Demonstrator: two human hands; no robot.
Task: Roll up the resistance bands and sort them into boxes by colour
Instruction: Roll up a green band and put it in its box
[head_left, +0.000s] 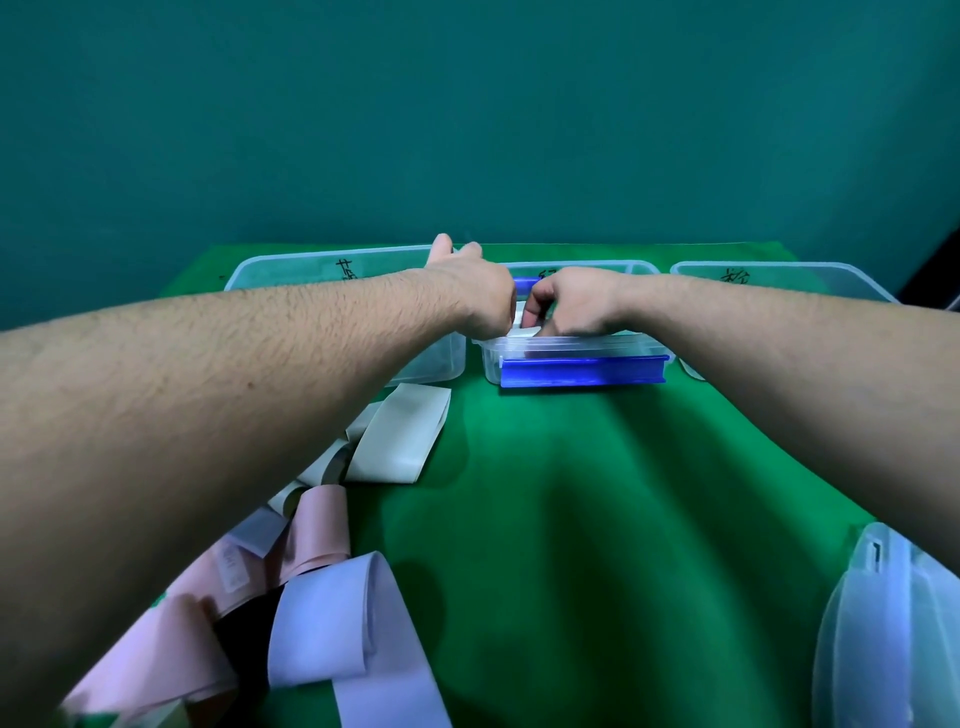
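Under both hands, at the far edge of the green cloth-covered counter (597, 493), stands the middle one of three clear plastic boxes (582, 345), the one with blue clip handles. The other two boxes stand just beside it, one to the left of the left hand (478, 291) and one to the right of the right hand (571, 306).

Both hands reach into this middle box and meet over a small pale rolled band (524, 328). The right hand has curled fingers that seem to pinch the roll; the left hand is curled too, but its fingertips are hidden, so I cannot tell its grip. The roll lies between the hands, nearer the right one; its long axis I cannot tell.

Behind the left forearm lie loose flat bands (400, 436): about two grey, two pink, one lilac (332, 623). A stack of clear lids (893, 634) is near the right elbow.
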